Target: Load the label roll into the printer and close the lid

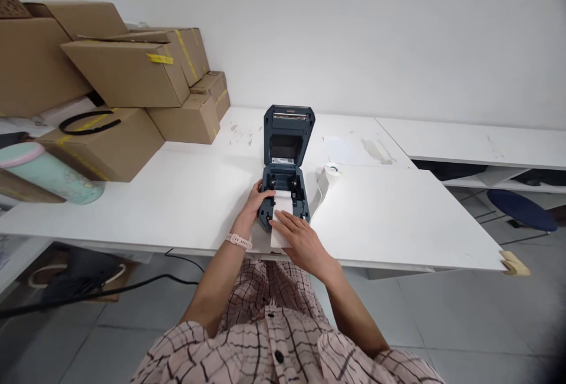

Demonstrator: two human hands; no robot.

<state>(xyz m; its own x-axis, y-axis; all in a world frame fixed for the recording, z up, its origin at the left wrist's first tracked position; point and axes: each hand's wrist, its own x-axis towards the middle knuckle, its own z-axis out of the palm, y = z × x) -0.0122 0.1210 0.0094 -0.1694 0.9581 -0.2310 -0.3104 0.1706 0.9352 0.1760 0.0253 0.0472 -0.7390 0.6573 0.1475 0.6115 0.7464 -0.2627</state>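
A dark label printer [289, 136] stands on the white table with its lid raised. Inside its lower half lies white label paper [283, 200], which runs out over the front edge of the printer. My left hand [254, 202] rests against the printer's left side, its thumb reaching over the rim, fingers partly hidden. My right hand [300, 242] lies flat on the paper strip with its fingers stretched out. Just right of the printer stands a white paper roll [329, 177] with a loose strip curling down.
Cardboard boxes [128, 74] are stacked at the back left, with a black headband [88, 124] on one. A mint tumbler [53, 171] lies tilted at the left. A blue stool [522, 210] stands beyond the table's right side. A black cable [132, 282] hangs below.
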